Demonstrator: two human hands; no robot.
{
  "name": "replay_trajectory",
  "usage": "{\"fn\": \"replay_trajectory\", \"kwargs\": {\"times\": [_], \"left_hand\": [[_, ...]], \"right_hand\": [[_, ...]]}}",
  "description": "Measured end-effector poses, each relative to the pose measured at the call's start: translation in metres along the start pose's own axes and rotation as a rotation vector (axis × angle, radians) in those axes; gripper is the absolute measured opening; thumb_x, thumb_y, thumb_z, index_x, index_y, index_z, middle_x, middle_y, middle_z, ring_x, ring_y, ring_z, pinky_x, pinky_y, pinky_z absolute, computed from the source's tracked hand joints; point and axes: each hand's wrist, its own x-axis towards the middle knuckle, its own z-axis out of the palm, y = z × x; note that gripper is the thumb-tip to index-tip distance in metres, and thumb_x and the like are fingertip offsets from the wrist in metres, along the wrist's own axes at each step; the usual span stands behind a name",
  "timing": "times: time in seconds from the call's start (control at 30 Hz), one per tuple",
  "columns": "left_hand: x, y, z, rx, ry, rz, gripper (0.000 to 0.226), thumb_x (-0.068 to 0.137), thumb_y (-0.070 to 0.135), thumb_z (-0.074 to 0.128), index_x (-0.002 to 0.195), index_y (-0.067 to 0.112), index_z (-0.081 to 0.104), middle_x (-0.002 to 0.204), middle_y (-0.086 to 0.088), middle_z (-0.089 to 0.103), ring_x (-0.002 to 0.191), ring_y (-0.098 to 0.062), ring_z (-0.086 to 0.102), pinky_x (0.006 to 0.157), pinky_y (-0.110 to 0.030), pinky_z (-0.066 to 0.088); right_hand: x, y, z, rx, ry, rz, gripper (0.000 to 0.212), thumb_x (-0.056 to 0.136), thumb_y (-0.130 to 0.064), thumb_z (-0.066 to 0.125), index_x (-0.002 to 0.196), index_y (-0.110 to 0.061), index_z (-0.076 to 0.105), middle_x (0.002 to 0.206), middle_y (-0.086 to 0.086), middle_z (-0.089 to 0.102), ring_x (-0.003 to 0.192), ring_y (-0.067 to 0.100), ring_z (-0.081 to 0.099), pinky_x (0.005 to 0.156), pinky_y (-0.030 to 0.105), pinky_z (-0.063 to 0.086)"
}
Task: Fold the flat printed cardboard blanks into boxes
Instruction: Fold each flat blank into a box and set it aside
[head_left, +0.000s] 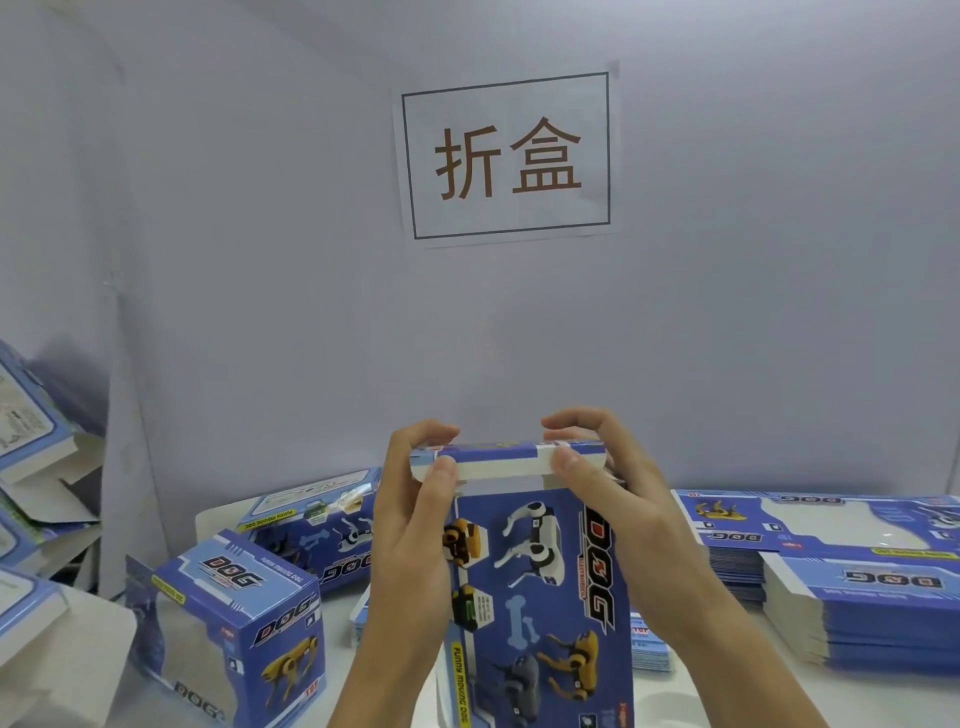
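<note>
the box (540, 587) stands upright in front of me above the counter (857, 696), light thin card, stiff only along its creases. my left hand (415, 525) and right hand (608, 493) pinch its top flap (504, 460), thumbs in front, fingers curled over the back; best held near the corners.

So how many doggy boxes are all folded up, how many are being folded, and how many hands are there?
Folded dog boxes on the table: 2
Box being folded in the hands: 1
Hands: 2, left hand and right hand
Total: 5
</note>
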Motion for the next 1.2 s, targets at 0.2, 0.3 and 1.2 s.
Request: {"fn": "replay_trajectory", "kwargs": {"times": [0.2, 0.3, 1.2], "left_hand": [[-0.001, 0.004, -0.004, 0.001, -0.031, -0.022, 0.03, 0.089, 0.048, 0.052, 0.116, 0.037, 0.06, 0.101, -0.012, 0.068, 0.094, -0.039, 0.068, 0.078, -0.061, 0.055], [0.0, 0.002, -0.005, 0.0, -0.056, -0.038, 0.04, 0.083, 0.059, 0.055, 0.118, 0.04, 0.061, 0.097, -0.011, 0.067, 0.094, -0.037, 0.069, 0.077, -0.062, 0.057], [0.004, 0.004, -0.011, -0.049, -0.169, -0.011, 0.023, 0.084, 0.043, 0.064, 0.1, 0.029, 0.072, 0.126, 0.009, 0.06, 0.112, -0.022, 0.065, 0.075, -0.032, 0.059]], "right_hand": [[0.001, 0.001, -0.003, 0.027, 0.022, -0.034, 0.022, 0.08, -0.042, 0.063, 0.099, -0.031, 0.063, 0.087, -0.003, 0.073, 0.077, 0.027, 0.075, 0.055, 0.032, 0.059], [0.001, -0.001, -0.004, 0.039, 0.031, -0.038, 0.024, 0.077, -0.045, 0.064, 0.097, -0.03, 0.064, 0.081, 0.0, 0.073, 0.074, 0.029, 0.075, 0.055, 0.036, 0.06], [0.002, 0.004, -0.014, 0.26, 0.02, 0.047, 0.028, 0.074, -0.027, 0.071, 0.102, -0.023, 0.069, 0.102, 0.006, 0.071, 0.079, 0.033, 0.074, 0.057, 0.035, 0.059]]}}
